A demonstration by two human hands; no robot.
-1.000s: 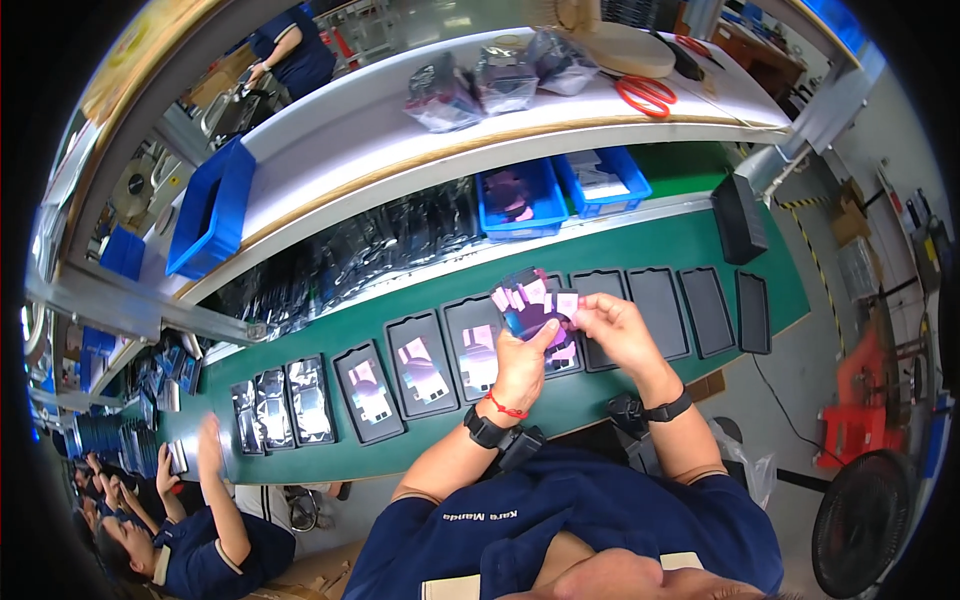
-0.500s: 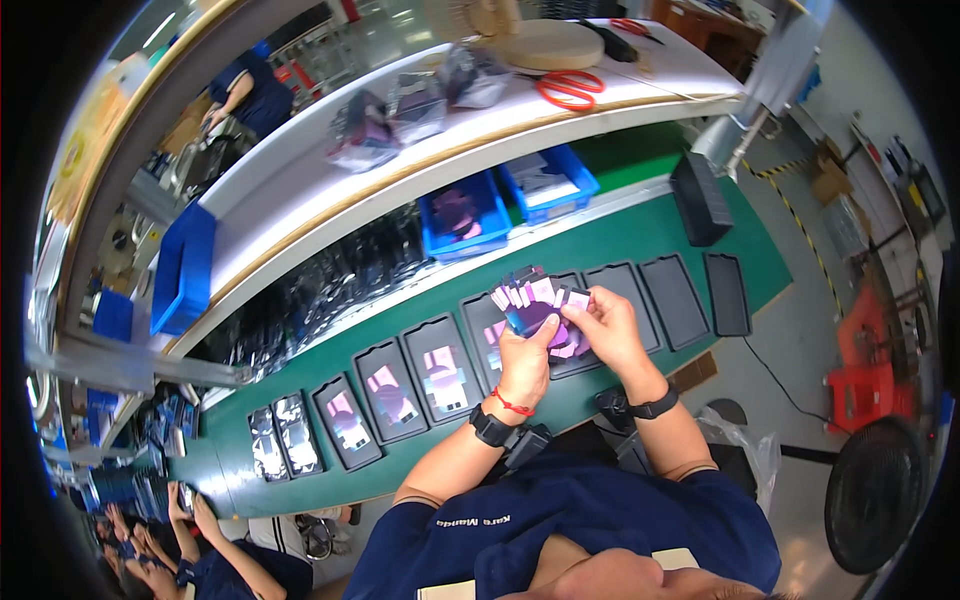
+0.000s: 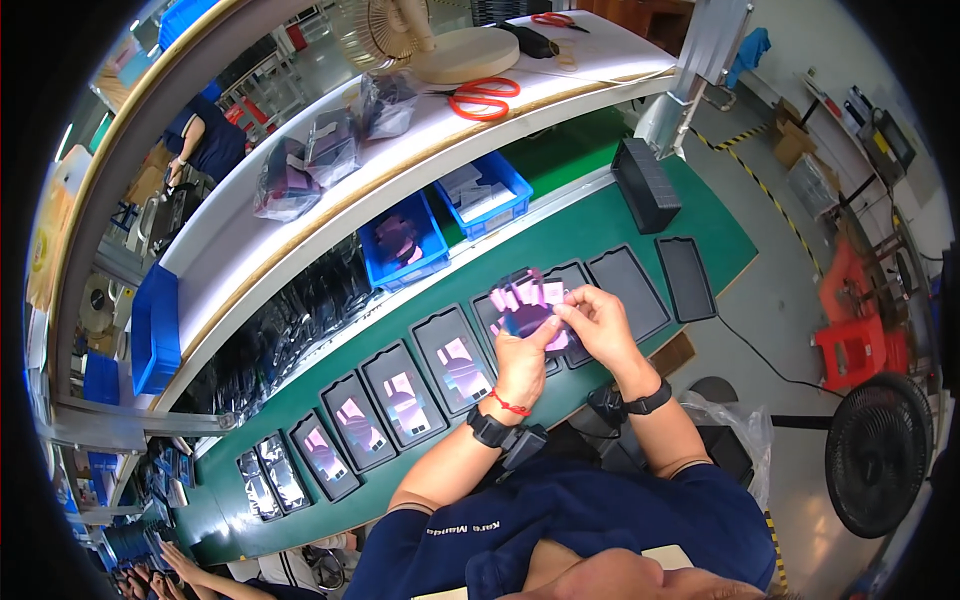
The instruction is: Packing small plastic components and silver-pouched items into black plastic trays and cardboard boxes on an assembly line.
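A fanned stack of thin purple-and-pink film pieces is held over a row of trays. My left hand is closed on the lower end of the stack, thumb across the top. With thumb and fingers together, my right hand pinches at the stack's right side; whether one piece is separated there is hard to make out. Under the hands, a black tray is partly hidden. To its left, a black tray and several more hold similar pink-and-purple pieces. Black trays to the right show bare bottoms.
A blue bin with purple pieces and another blue bin with pale pieces stand behind. A black box stands at the back right. Red-handled scissors and bagged pieces lie on the shelf. A co-worker's arm shows lower left.
My view has swung, so the bench appears further left. My hands, with the film stack, are slightly further right along the trays. The right fingertips have drawn closer to the stack.
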